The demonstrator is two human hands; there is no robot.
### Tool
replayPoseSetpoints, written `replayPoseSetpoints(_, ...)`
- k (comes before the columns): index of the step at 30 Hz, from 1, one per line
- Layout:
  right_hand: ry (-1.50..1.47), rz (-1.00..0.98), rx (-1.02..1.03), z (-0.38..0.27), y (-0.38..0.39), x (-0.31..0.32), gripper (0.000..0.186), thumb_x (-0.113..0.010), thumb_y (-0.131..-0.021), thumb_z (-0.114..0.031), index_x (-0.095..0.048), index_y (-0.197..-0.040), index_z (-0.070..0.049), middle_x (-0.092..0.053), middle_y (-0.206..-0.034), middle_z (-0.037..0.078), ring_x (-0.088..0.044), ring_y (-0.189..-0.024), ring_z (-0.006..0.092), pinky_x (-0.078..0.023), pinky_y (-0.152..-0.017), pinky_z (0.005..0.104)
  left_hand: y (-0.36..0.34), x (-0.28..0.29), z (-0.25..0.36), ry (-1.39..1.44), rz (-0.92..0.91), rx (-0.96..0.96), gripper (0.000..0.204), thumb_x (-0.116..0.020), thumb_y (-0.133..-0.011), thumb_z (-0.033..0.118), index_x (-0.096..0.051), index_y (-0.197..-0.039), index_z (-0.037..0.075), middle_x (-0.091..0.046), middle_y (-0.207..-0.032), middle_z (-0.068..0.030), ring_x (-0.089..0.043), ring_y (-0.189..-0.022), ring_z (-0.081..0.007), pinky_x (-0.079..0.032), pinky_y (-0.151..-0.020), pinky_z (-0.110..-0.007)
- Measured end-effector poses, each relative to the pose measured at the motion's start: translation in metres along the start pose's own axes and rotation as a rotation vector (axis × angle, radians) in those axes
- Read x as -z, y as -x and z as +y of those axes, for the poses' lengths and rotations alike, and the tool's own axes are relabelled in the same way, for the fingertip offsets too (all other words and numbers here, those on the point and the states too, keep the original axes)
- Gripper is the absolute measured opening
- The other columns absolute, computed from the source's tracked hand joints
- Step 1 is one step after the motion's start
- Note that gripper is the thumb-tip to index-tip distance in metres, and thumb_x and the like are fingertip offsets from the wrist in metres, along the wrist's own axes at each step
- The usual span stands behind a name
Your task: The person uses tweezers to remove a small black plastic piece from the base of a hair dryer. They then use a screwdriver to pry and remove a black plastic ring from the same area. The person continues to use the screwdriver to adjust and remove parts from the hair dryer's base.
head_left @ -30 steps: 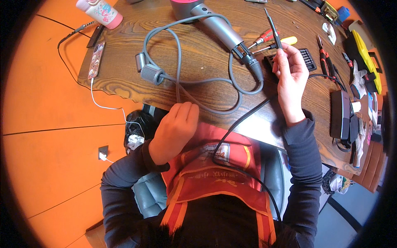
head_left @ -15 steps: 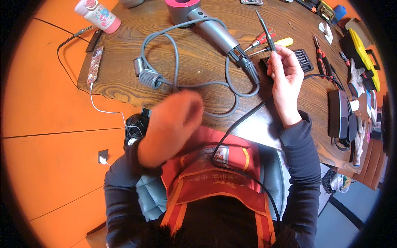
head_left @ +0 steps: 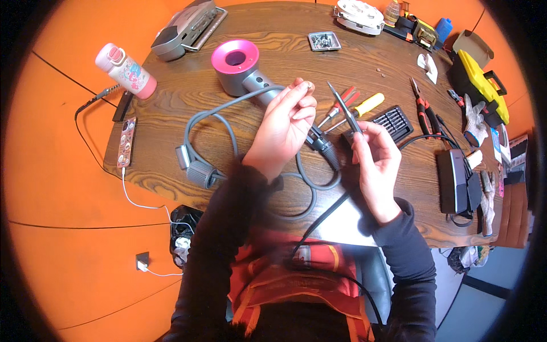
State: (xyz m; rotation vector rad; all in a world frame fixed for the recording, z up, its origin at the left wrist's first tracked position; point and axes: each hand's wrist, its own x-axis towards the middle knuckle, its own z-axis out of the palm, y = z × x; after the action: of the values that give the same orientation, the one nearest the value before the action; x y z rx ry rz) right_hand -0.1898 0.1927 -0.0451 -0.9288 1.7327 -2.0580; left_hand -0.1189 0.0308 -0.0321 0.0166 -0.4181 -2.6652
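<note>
A grey hair dryer with a pink ring head lies on the round wooden table, its grey cord looped toward me. My left hand hovers over the dryer's handle, fingertips pinched on a tiny grey part. My right hand is just to its right and grips thin dark tweezers that point up and left. The tweezer tip is close to my left fingertips but apart from them.
Red and yellow screwdrivers, a black bit case and pliers lie right of the hands. A small screw tray, a pink bottle, a phone, a black power adapter and a yellow tool case ring the table.
My left hand has risen from my lap to above the dryer handle, with fingers pinched. My right hand still grips the tweezers, moved slightly toward me.
</note>
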Motion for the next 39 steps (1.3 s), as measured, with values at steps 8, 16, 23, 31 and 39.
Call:
replayPoseSetpoints(8, 0.018, -0.057, -0.023, -0.008, 0.006, -0.003, 0.017, -0.06, -0.086, 0.001, -0.06, -0.103, 0.0, -0.06, -0.084, -0.002, -0.052, -0.074, 0.0018, -0.042, -0.066, 0.0155, 0.005, 0.006, -0.004, -0.007, -0.037, -0.007, 0.008, -0.051, -0.093, 0.006, -0.051, -0.099, 0.001, -0.053, -0.092, -0.0042, -0.045, -0.069, -0.0048, -0.037, -0.053, -0.015)
replayPoseSetpoints(16, 0.06, -0.061, -0.019, -0.01, 0.005, -0.002, 0.016, -0.061, -0.085, 0.001, -0.061, -0.101, 0.0, -0.061, -0.082, -0.002, -0.052, -0.072, 0.0016, -0.041, -0.065, 0.0156, 0.005, 0.005, -0.005, -0.053, -0.011, -0.05, 0.007, -0.051, -0.093, 0.008, -0.051, -0.098, 0.002, -0.054, -0.093, -0.0048, -0.046, -0.069, -0.0051, -0.038, -0.054, -0.016)
replayPoseSetpoints(23, 0.079, -0.055, -0.025, -0.01, 0.006, -0.004, 0.015, -0.061, -0.085, -0.001, -0.061, -0.1, 0.0, -0.06, -0.078, -0.002, -0.051, -0.069, 0.0013, -0.041, -0.063, 0.0158, 0.008, 0.001, -0.009, -0.218, 0.029, -0.191, 0.009, -0.051, -0.092, 0.003, -0.049, -0.1, 0.005, -0.054, -0.093, -0.006, -0.047, -0.07, -0.0069, -0.038, -0.054, -0.017)
replayPoseSetpoints(31, 0.083, -0.074, -0.067, -0.007, 0.007, -0.005, 0.014, -0.058, -0.089, -0.005, -0.061, -0.101, 0.0, -0.06, -0.073, -0.003, -0.05, -0.065, 0.0008, -0.04, -0.059, 0.016, 0.008, -0.003, -0.011, -0.45, 0.042, -0.366, 0.025, -0.054, -0.088, -0.001, -0.04, -0.107, 0.007, -0.054, -0.089, -0.0076, -0.053, -0.072, -0.0119, -0.039, -0.054, -0.021)
replayPoseSetpoints(39, 0.102, -0.11, -0.044, -0.008, 0.007, -0.004, 0.015, -0.055, -0.092, -0.009, -0.059, -0.105, -0.002, -0.055, -0.072, -0.003, -0.048, -0.059, 0.0019, -0.037, -0.052, 0.0155, 0.011, -0.009, -0.009, -0.491, 0.04, -0.357, 0.021, -0.054, -0.089, 0.002, -0.041, -0.106, 0.006, -0.054, -0.089, -0.0074, -0.055, -0.073, -0.0131, -0.04, -0.056, -0.022)
